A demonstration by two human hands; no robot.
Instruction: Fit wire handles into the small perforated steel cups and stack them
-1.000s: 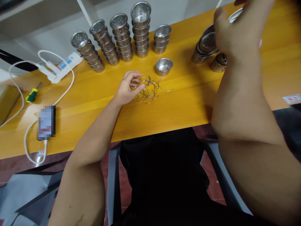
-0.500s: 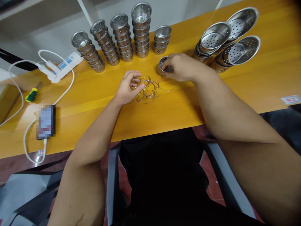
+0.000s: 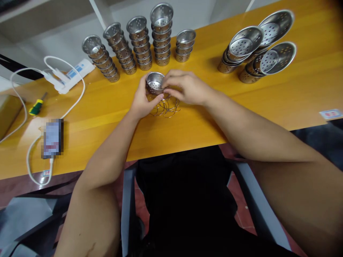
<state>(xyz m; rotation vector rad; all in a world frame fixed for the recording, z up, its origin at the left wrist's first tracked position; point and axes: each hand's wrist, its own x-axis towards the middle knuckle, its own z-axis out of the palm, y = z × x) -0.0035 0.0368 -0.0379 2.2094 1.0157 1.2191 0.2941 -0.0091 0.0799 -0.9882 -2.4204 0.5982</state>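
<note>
A dark rectangular phone [image 3: 53, 138] lies on the yellow wooden surface [image 3: 102, 125], with a white cable [image 3: 51, 164] at its near end. Behind the phone is a white power strip [image 3: 76, 75]. Behind-left of the phone are a green-and-yellow screwdriver [image 3: 36, 107] and, farther left, a brownish block-like object [image 3: 10, 116].

The one view looks out from the person's head, facing forward and steeply down across a wooden table [image 3: 198, 125]. It sits above the lap, whose dark clothing [image 3: 187, 200] fills the bottom middle, while the bare arms [image 3: 107, 153] rise from the lower corners, nearest the lens. The left hand [image 3: 143, 100] and right hand [image 3: 189, 87] come together a little above centre, at middle range. Farther off, along the top, the view reaches a grey panel [image 3: 193, 14] behind the table. The near table edge climbs rightward, so the camera appears somewhat rolled; the upper right corner is too dark to read.
</note>
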